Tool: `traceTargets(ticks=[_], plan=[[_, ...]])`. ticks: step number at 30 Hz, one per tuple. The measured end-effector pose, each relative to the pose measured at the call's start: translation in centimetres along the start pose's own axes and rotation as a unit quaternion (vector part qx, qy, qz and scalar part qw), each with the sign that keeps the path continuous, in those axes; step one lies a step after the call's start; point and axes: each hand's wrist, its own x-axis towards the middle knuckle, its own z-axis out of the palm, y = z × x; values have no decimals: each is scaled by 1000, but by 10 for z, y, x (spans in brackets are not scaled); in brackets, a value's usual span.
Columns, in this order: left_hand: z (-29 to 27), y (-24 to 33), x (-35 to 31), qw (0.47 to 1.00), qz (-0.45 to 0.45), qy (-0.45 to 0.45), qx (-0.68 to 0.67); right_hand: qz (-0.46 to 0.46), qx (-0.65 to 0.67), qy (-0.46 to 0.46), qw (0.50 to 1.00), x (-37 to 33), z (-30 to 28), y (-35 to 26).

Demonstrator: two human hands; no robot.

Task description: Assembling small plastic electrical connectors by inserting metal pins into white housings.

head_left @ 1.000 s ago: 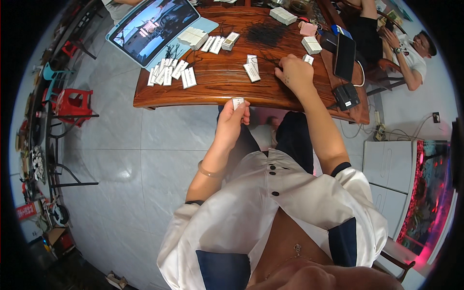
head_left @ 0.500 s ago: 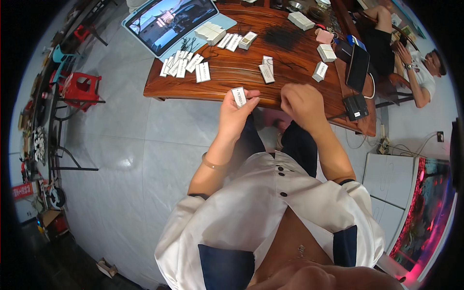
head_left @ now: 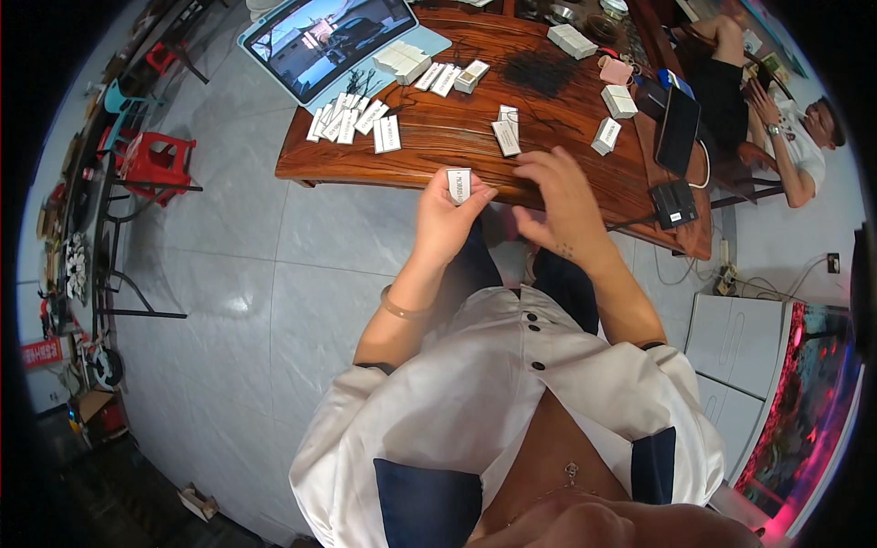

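Note:
My left hand (head_left: pixel 440 219) pinches a white printed hang tag (head_left: pixel 459 186) between thumb and fingers, just off the near edge of the wooden table (head_left: pixel 434 151). To its right, my right hand (head_left: pixel 565 203) is open, fingers apart, with nothing visible in it. Two loose tags (head_left: pixel 506 138) lie on the table beyond my hands. Farther back is a pile of thin black strings (head_left: pixel 541 73). At the left of the table, tags with black strings (head_left: pixel 345 120) lie fanned out, beside a pair of flat tags (head_left: pixel 387 134).
A tablet (head_left: pixel 329 46) in a light blue case stands at the back left, by a tag stack (head_left: pixel 402 62). More tag stacks (head_left: pixel 607 135), a dark phone (head_left: pixel 677 130) and a black box (head_left: pixel 673 204) line the right side. Another person (head_left: pixel 793 137) sits beyond. Red stools (head_left: pixel 158 169) stand left.
My right hand has gone from curled fingers to spread ones. The tag in my left hand has turned more upright and shifted slightly right.

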Motion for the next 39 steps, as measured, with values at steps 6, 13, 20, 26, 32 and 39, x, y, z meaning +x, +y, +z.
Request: traceTargets(ticks=[6,13,20,26,32,39], plan=[[3,1,-3,1000,3,-24,7,125,153,-49,979,-15,21,-11],[3,-5,-5,999,-5,-35,-21,28,78,50,995,-12,21,-11],[5,-6,-5,999,-15,-33,-6,0,39,41,998,-10,19,-5],[6,-11,-5,998,-5,-66,-8,38,83,75,993,0,21,-9],[4,-17,-7,992,44,-56,101,78,128,72,986,5,32,-16],[9,-4,-13,970,97,-30,220,104,137,53,984,5,33,-18]])
